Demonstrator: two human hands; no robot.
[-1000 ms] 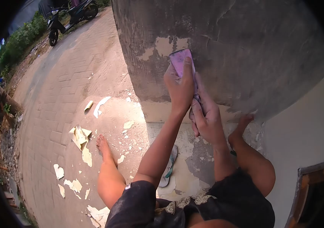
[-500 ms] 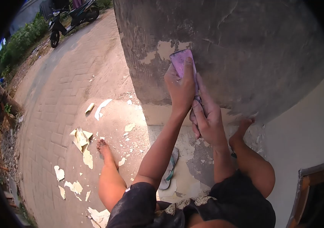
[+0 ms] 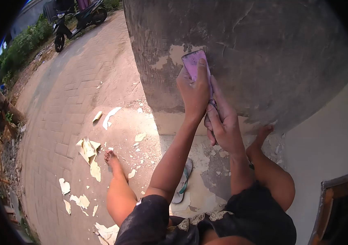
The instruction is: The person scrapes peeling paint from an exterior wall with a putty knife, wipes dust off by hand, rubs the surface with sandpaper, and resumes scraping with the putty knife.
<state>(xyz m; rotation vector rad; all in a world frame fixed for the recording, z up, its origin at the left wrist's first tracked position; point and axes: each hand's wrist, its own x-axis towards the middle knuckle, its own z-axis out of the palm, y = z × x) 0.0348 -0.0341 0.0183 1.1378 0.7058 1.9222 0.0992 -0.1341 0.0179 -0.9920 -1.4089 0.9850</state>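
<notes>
Both of my hands are on one scraper (image 3: 192, 61), whose wide blade looks pinkish purple and has dark specks near its edge. My left hand (image 3: 194, 92) is closed around the blade, with the thumb lying flat along its face. Lower down, my right hand (image 3: 223, 126) wraps the handle, most of which is hidden by the fingers. The blade's far edge meets the dark grey wall (image 3: 272, 53), next to a bare beige patch (image 3: 177, 55) where the surface has come off. Whether the edge is under the coating cannot be made out.
Peeled paint flakes (image 3: 87, 149) lie scattered on the paved ground (image 3: 59, 118) at left. A sandal (image 3: 183, 181) rests between my legs. A pale wall (image 3: 325, 134) and a wooden frame (image 3: 325, 196) stand at right; a motorbike (image 3: 74, 24) is parked at upper left.
The scraper's blade has slid slightly up the wall, with both hands still on it. Otherwise the scene looks the same.
</notes>
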